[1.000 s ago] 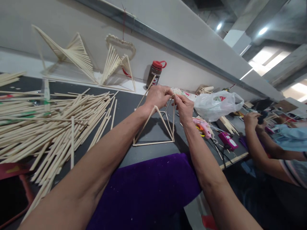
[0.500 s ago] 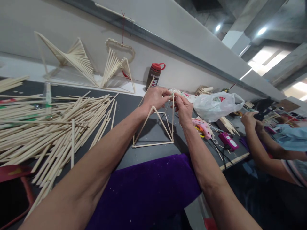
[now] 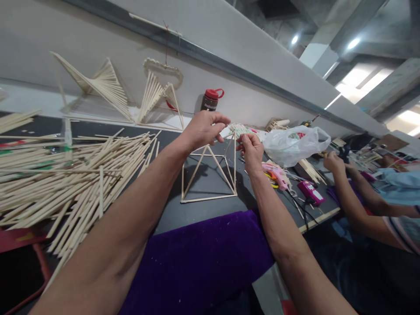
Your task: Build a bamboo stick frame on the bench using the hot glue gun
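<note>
A frame of thin wooden sticks (image 3: 210,198) stands on the dark table (image 3: 183,216), with triangular sides and a peak at the front. My left hand (image 3: 207,127) is above the frame's left part, thumb and fingers apart, holding nothing. At the upper right of the frame is my right hand (image 3: 250,151), its fingers pinched together beside the tip of an upright stick; what lies between the fingertips is too small to make out. A large pile of loose sticks (image 3: 78,179) lies left of the frame.
Two finished stick models (image 3: 98,83) and a red-capped bottle (image 3: 210,99) stand along the wall. To the right are a plastic bag (image 3: 293,142), a pink glue gun (image 3: 278,176) and a purple box (image 3: 311,193). Another person's hands (image 3: 334,162) are farther right.
My left hand has come away from the stick tip, up and to the left, and its fingers have spread. My right hand has stayed near the tip.
</note>
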Demonstrator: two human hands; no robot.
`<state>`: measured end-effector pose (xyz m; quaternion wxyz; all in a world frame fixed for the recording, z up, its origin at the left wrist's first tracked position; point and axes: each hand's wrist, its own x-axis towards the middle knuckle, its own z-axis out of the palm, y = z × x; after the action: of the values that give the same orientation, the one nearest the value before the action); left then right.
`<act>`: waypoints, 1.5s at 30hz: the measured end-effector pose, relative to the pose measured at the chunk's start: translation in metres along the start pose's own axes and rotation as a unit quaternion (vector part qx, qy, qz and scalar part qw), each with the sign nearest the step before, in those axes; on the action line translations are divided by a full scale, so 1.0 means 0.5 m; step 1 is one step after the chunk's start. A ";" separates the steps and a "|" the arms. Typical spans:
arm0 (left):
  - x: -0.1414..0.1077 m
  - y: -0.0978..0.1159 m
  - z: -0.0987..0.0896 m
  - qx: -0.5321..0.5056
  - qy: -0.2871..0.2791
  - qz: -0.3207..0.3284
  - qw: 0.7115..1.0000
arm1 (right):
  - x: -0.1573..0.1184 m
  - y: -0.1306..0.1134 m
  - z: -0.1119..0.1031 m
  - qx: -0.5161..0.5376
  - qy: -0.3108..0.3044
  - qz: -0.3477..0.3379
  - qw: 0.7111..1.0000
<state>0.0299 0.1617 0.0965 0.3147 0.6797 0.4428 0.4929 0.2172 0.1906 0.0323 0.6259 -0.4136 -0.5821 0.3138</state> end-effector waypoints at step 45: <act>-0.037 -0.017 -0.065 0.065 0.091 -0.034 0.993 | -0.079 -0.099 0.013 -0.223 -0.111 -0.192 0.949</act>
<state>-0.0055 0.1479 0.0923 0.2451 0.6351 0.5237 0.5122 0.2013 0.1340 0.0573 0.4976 -0.3850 -0.7716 0.0940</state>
